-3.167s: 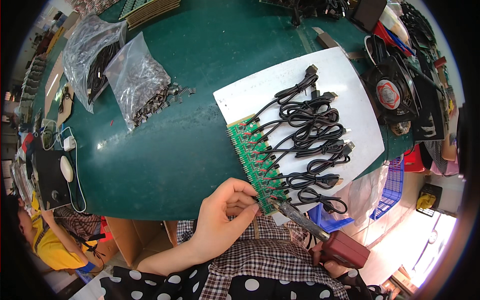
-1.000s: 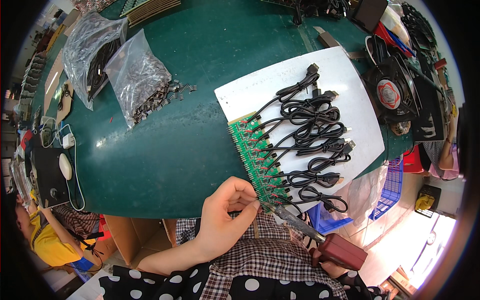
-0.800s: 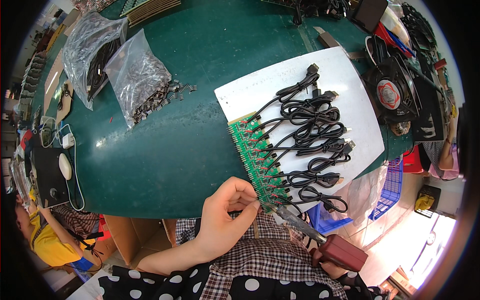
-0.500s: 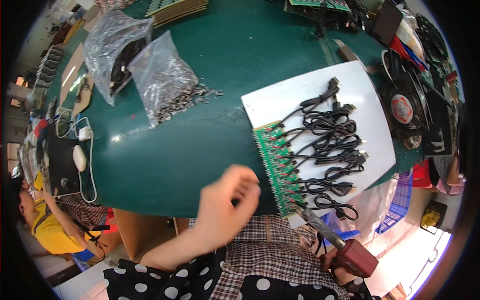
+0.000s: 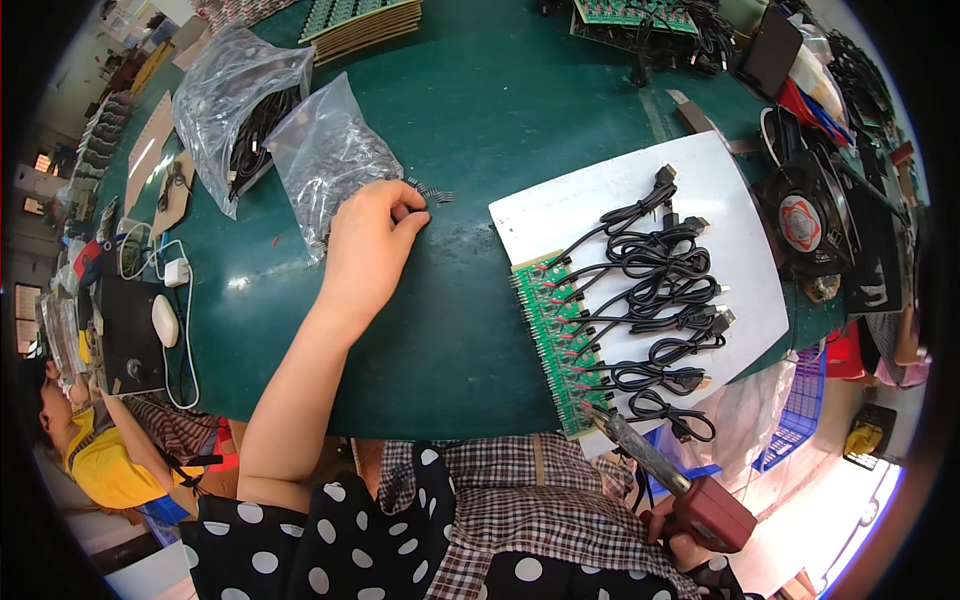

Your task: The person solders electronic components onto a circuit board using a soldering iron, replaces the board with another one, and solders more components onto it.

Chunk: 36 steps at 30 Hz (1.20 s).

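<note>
My left hand (image 5: 365, 245) reaches over the spilled heap of small dark pin-like parts (image 5: 437, 192) at the mouth of a clear plastic bag (image 5: 330, 140). Its fingers are curled together; what they pinch, if anything, is hidden. Low at the right, my right hand (image 5: 675, 538) is closed around the dark red handle of a soldering iron (image 5: 712, 515). The iron's tip lies at the near end of a green circuit board panel (image 5: 545, 325) with a row of pins along its left edge. Several bundled black cables (image 5: 655, 260) run from the panel across a white board (image 5: 735, 200).
A second clear bag with black cables (image 5: 235, 100) lies at the far left. Circuit board stacks (image 5: 360, 25) stand at the back. A round fan (image 5: 805, 220) is at the right, a blue basket (image 5: 795, 410) below it. Another person in yellow (image 5: 120, 465) sits at the left.
My left hand has moved from beside the circuit board panel, forward and left to the small parts. My right hand and the soldering iron have hardly moved.
</note>
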### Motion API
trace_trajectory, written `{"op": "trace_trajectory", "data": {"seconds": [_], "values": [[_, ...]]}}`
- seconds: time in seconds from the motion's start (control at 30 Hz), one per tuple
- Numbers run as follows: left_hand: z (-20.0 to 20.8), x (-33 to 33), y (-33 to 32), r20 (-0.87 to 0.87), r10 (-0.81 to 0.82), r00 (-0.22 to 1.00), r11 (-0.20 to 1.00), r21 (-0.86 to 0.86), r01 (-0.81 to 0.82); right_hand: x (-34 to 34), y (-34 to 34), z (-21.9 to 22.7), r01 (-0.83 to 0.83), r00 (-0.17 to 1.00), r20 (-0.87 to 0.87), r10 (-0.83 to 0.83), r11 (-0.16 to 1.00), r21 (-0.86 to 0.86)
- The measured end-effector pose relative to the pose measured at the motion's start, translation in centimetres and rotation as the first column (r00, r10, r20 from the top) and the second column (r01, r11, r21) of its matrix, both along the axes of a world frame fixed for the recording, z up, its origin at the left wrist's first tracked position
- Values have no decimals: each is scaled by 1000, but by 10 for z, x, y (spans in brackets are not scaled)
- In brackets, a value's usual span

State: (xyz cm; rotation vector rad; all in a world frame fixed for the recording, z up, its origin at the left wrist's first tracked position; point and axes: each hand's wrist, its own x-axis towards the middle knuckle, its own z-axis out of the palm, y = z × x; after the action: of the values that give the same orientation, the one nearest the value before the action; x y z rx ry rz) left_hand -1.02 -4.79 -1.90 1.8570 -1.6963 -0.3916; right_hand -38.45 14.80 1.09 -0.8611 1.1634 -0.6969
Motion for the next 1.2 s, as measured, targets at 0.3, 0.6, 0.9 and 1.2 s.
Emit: {"op": "trace_trajectory", "data": {"seconds": [0.3, 0.6, 0.9, 1.2], "values": [[13, -22, 58, -110, -57, 992, 993, -107, 45, -4, 4, 4, 36, 999, -30, -35, 999, 20], [18, -87, 125, -908, 303, 290, 892, 377, 249, -17, 7, -8, 0, 999, 42, -1, 1000, 9], [18, -111, 133, -908, 288, 304, 857, 386, 341, -21, 14, -8, -18, 998, 68, 13, 997, 71], [19, -117, 127, -894, 298, 334, 862, 402, 309, -37, 42, -26, 27, 1000, 4, -27, 999, -16]]}}
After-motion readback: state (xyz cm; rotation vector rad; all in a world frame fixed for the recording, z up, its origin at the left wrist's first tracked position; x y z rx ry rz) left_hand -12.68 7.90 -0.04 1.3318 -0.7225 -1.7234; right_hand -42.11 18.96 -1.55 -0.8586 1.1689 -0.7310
